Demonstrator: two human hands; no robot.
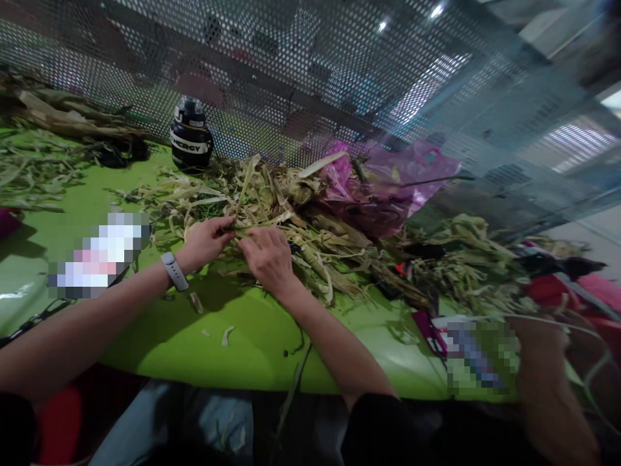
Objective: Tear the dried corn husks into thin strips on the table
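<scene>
My left hand (pixel 207 243), with a pale watch on its wrist, is closed in a pinch at the near edge of a heap of pale green and straw-coloured plant strips (pixel 264 194). Close beside it, my right hand (pixel 268 259) is also closed, its fingertips a short way from the left ones. Between the two runs a thin green plant strip (pixel 240 228), which both hands grip. The strips look like husks or peeled stalks; their exact kind is not plain.
A black bottle (pixel 191 139) stands behind the heap, against a perforated metal screen (pixel 272 84). A pink plastic bag (pixel 388 188) lies on the heap's right. The green tabletop (pixel 218 343) holds a blurred-out phone-like thing (pixel 99 255). At right is another person's arm (pixel 548 382).
</scene>
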